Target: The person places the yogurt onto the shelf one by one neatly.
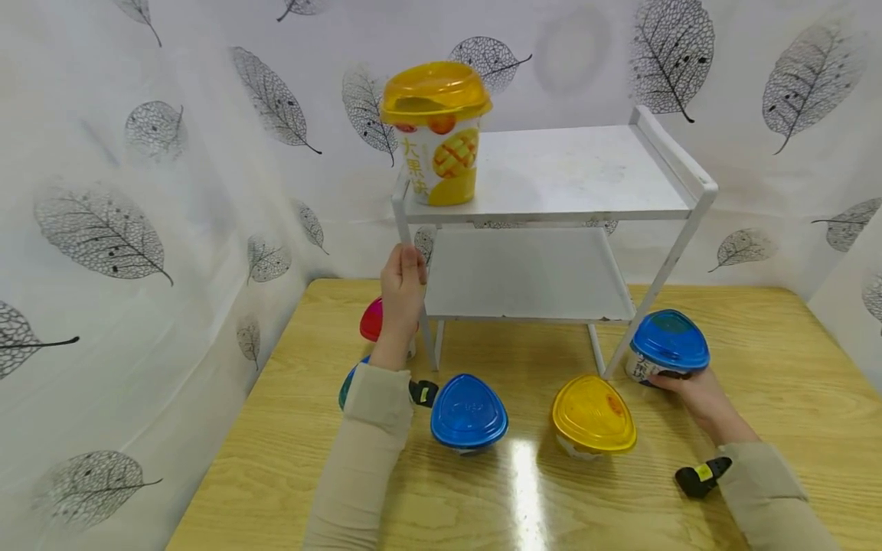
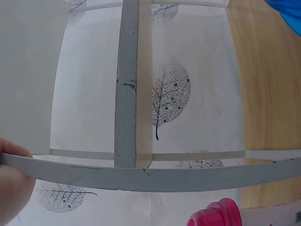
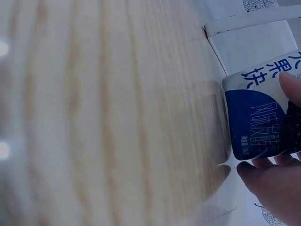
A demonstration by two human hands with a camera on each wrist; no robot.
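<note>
Left hand (image 1: 403, 283) grips left front post of the rack (image 1: 565, 172), likely steadying it. Right hand (image 1: 706, 402) holds blue-lidded cup (image 1: 668, 340) beside rack's right front, below lid, presumably for surer purchase.

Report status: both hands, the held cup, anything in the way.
Left hand gripping rack's left front leg. Right hand holding blue-lidded cup. Possible obstruction: rack's right front leg, close on cup's left.

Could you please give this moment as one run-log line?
left hand: grips rack post; right hand: holds right blue cup; top shelf: yellow cup; table: front blue cup, front yellow cup, pink cup
</note>
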